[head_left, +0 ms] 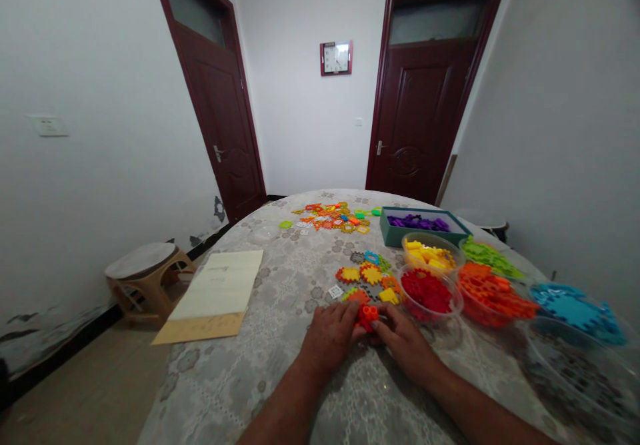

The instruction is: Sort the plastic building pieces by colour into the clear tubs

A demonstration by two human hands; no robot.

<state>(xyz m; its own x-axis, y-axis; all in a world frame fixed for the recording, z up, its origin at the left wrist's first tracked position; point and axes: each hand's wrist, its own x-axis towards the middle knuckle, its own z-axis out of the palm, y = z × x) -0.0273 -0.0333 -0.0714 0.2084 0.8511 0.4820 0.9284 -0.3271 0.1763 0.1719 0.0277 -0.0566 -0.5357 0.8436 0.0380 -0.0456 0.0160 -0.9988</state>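
My left hand (327, 332) and my right hand (404, 340) meet low over the near middle of the table. Between their fingers is a red plastic toy piece (369, 315) with round, tube-like ends facing up. Both hands are closed on it, the left from one side and the right thumb and fingers from the other. Just beyond lie loose gear pieces, among them a yellow gear (371, 273), an orange gear (358, 295) and a yellow block (389, 296). The lower part of the red piece is hidden by my fingers.
To the right stand clear bowls of red pieces (427, 292), yellow pieces (430, 256), orange pieces (493, 292), blue pieces (575, 308) and grey pieces (580, 378). A green box (395, 235) holds purple pieces. A mixed pile (330, 217) lies farther back; paper (220, 282) lies left.
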